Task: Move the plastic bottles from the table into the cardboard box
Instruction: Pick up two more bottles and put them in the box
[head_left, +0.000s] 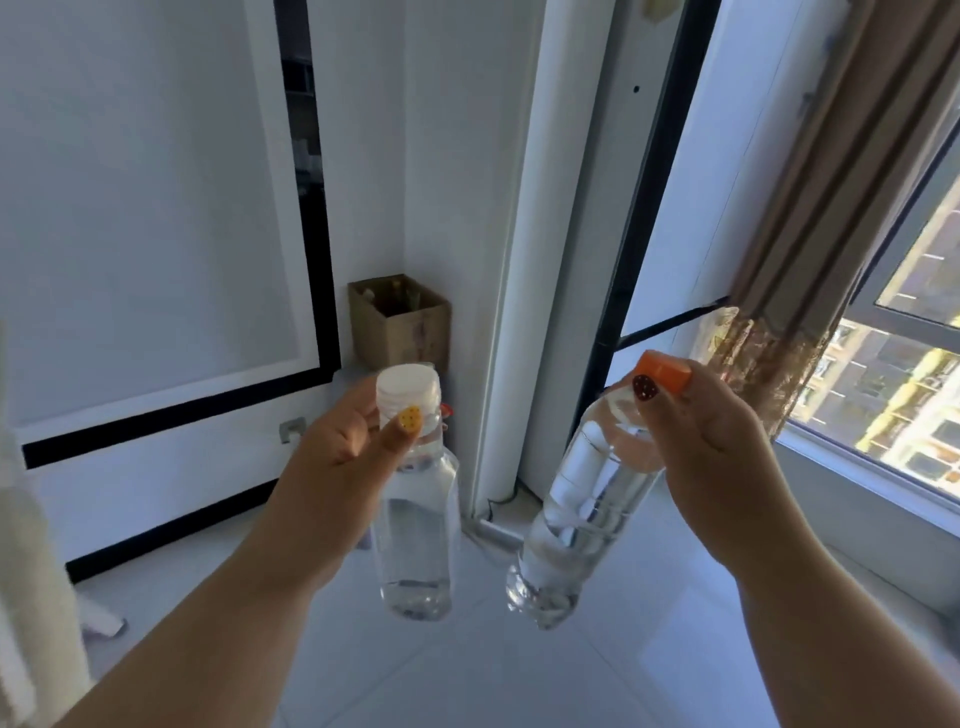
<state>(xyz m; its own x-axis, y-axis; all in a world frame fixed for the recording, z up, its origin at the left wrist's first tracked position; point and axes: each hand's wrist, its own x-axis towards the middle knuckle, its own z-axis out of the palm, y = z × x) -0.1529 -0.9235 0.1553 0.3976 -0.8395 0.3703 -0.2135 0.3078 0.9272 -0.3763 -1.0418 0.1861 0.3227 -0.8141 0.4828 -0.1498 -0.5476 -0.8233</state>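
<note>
My left hand (337, 447) grips the neck of a clear plastic bottle with a white cap (415, 530), which hangs upright above the floor. In my right hand (711, 431) is a second clear bottle with an orange cap (576, 525), held by its neck and tilted with its base toward the left. The two bottles hang side by side, a little apart. An open brown cardboard box (400, 325) stands on the floor in the far corner, beyond both bottles, with some items dimly visible inside. No table is in view.
A white wall with black trim (171, 405) runs along the left. A white door frame (524, 260) stands right of the box. A brown curtain (810, 234) and a window (893, 395) fill the right side. Pale floor tiles (467, 670) lie below.
</note>
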